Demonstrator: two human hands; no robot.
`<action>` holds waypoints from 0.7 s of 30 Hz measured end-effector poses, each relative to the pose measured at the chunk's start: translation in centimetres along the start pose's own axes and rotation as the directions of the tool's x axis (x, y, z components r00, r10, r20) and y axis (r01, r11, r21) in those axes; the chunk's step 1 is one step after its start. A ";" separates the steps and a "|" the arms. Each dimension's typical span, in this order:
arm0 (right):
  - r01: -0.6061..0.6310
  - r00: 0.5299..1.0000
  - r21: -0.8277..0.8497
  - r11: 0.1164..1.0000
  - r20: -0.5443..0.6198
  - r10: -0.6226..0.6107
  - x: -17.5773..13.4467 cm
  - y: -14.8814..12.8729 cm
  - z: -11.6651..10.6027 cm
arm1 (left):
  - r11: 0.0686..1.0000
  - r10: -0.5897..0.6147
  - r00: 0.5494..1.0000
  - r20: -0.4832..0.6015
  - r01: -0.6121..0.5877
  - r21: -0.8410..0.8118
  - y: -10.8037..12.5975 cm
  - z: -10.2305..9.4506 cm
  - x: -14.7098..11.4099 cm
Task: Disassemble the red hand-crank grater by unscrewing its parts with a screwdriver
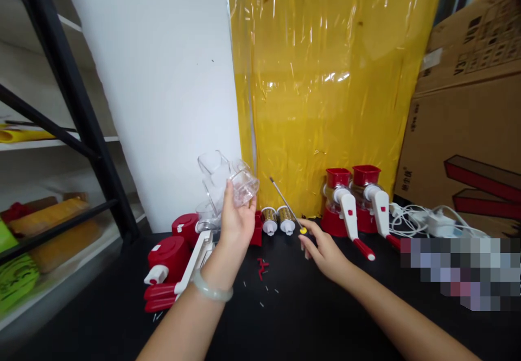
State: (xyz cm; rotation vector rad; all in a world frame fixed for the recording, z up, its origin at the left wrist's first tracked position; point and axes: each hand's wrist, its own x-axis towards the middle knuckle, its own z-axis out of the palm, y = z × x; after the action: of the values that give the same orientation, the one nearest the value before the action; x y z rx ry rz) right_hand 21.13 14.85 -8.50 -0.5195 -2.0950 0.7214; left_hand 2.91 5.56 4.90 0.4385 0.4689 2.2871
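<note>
My left hand (239,224) is raised above the table, its fingers closed around a clear plastic housing (245,183). More clear plastic (212,166) shows just behind and left of it; where one piece ends and another begins is hard to tell. In my right hand (321,249) is a screwdriver (285,201) with a yellow-and-black handle, its thin metal shaft pointing up and left, apart from the housing. Between and below the hands lie small red plastic parts (261,266) and several loose screws (261,304). Two metal grater drums (286,217) with white ends stand behind them.
Red bases (173,258) and white crank handles (193,260) with red grips lie at left. Two assembled rotary graters (338,203) stand at right, beside white cables (437,222). A large cardboard box (459,111) borders the right; a black-framed shelf (61,73) borders the left.
</note>
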 end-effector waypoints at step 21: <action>0.198 0.976 -0.302 0.933 -0.033 -0.217 -1.9 -0.1 -0.3 | 0.926 0.251 0.922 0.295 -0.318 0.206 -1.0 -1.9 0.4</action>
State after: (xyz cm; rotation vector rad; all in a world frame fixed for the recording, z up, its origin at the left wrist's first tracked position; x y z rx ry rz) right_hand 22.39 13.79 -9.43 -0.4667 -2.1680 0.2637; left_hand 2.43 6.14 2.86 0.9843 0.5915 2.4061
